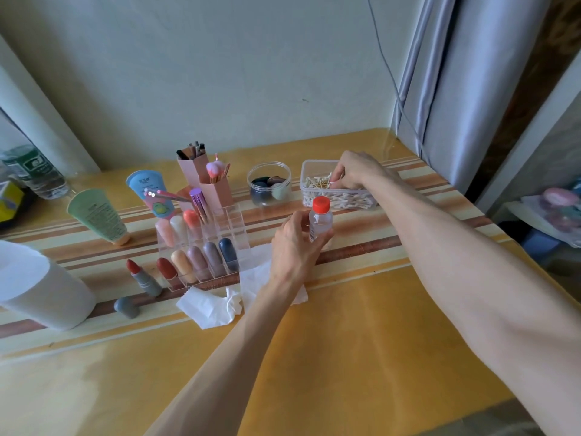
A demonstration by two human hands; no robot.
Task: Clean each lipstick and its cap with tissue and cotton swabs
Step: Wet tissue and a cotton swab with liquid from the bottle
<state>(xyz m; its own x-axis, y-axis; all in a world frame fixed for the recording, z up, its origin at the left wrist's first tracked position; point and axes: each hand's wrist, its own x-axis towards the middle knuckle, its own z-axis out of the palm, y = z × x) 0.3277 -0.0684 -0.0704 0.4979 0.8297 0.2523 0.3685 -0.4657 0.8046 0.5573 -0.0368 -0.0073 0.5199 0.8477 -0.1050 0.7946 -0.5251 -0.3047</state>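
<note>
Left hand (295,243) has its fingers wrapped round a small clear plastic bottle (320,221) with a red screw cap, held upright just right of the clear acrylic organizer (234,243). Right hand (355,171) is down inside the clear rectangular tub (306,171), behind and to the right of the organizer, fingers curled into a heap of white-tipped cotton swabs (317,183). Whether it has pinched one, I cannot tell.

In the organizer's square cells are rounded lipsticks: red, peach, two mauve and a dark blue in the front row, pale pink, white and coral behind. Just left of the organizer stands an open red lipstick (143,276) in a grey case, and its grey cap (126,306) lies on its side on the table (361,325), further forward and left. Crumpled white tissue (210,306) lies right in front of the organizer, partly under the left wrist.

Behind the organizer are pink hexagonal holders (217,191) stuffed with brushes, and to their right a round clear jar (268,184) of dark sponges. Far left of the organizer lies a fat white paper roll (41,287). The table's cover is glossy, yellow with brown stripes.
</note>
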